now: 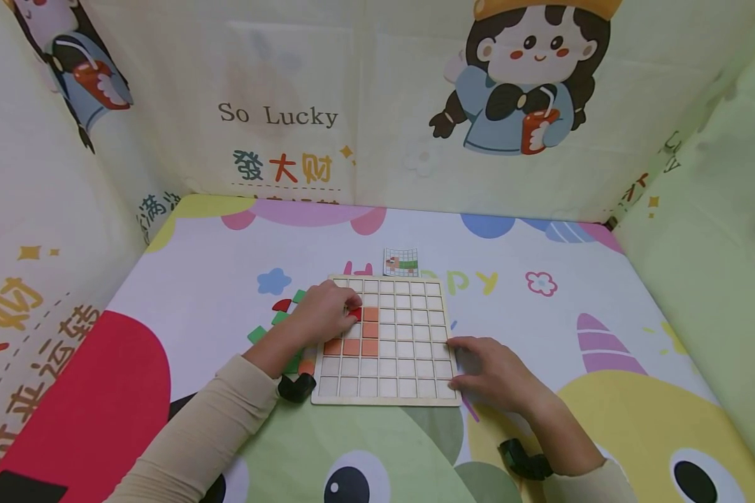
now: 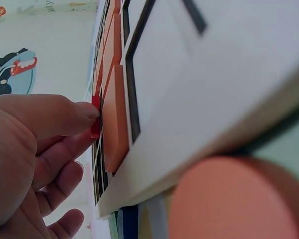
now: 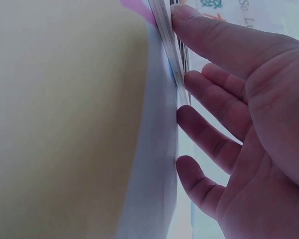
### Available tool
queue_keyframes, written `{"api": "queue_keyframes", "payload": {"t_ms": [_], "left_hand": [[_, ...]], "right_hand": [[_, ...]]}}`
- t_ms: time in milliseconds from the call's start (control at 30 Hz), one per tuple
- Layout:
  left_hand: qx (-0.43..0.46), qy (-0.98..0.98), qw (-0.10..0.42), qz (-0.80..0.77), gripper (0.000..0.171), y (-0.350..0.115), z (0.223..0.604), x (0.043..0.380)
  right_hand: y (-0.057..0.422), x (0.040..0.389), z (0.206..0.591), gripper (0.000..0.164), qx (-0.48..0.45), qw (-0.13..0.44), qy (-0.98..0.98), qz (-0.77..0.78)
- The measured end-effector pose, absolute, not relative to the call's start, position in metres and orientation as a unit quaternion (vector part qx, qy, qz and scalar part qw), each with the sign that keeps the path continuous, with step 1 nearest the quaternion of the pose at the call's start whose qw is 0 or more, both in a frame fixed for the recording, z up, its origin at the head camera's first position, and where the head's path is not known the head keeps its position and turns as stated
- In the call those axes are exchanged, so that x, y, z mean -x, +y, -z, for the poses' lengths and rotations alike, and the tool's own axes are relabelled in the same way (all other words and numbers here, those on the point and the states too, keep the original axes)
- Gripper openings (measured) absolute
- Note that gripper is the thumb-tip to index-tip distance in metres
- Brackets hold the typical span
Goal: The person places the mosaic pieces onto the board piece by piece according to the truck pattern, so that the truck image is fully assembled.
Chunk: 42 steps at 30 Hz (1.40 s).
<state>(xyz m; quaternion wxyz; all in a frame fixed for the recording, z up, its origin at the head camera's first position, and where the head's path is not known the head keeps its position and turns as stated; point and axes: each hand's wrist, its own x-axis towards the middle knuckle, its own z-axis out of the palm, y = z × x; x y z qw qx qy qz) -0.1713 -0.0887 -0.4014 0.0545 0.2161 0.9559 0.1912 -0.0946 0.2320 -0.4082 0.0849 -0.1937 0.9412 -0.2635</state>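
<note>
My left hand (image 1: 321,313) reaches over the upper left of the white grid board (image 1: 409,381) and pinches a small red tile (image 2: 95,117) between thumb and fingertips, close over the squares. Several orange tiles (image 1: 370,330) fill squares in an L, a short column and a row running left from its foot. At the board's right edge, my right hand (image 1: 503,374) rests its thumb and fingertips, the fingers spread and loosely bent. In the right wrist view, the thumb (image 3: 189,14) lies against the board's edge, with no loose piece in that hand.
Left of the board lie loose green tiles (image 1: 257,335), a red rounded piece (image 1: 282,305) and an orange round piece (image 2: 229,204), partly behind the left arm. A small picture card (image 1: 400,263) with a coloured grid pattern stands beyond the board's far edge. The tablecloth (image 1: 207,279) carries printed cartoons.
</note>
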Motion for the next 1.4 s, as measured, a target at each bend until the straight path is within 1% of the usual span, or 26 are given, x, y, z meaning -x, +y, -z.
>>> {"api": "queue_keyframes", "payload": {"t_ms": [467, 1100, 1400], "left_hand": [[-0.204, 0.954, 0.065, -0.209, 0.025, -0.089, 0.403, 0.172], [-0.191, 0.952, 0.080, -0.223, 0.030, -0.092, 0.401, 0.176], [-0.177, 0.949, 0.078, -0.248, 0.024, -0.104, 0.392, 0.175]], "right_hand": [[0.232, 0.094, 0.408, 0.058, 0.194, 0.088, 0.941, 0.261], [0.232, 0.093, 0.406, 0.058, 0.194, 0.089, 0.939, 0.270], [0.232, 0.094, 0.406, 0.057, 0.196, 0.089, 0.938, 0.271]]}}
